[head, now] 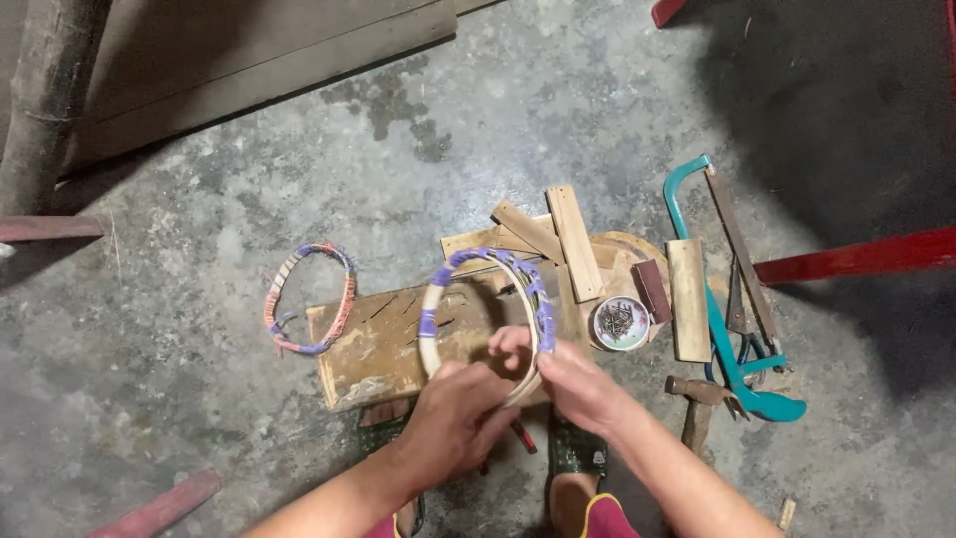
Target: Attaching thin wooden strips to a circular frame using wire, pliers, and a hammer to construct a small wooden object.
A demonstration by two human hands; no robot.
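Both hands grip the near rim of a cane hoop with purple wrapping: left hand closed beneath, right hand pinching beside it, over a worn wooden block. Beyond sit a round tin of nails, wood strips, a teal hacksaw and a finished striped hoop.

Stained grey concrete floor, wooden planks behind

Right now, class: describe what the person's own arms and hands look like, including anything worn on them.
Both forearms are bare: no sleeves reach them. The left hand and right hand have no gloves, and no rings, watch or bracelets show. Nothing is marked on them. Fingernails look short.
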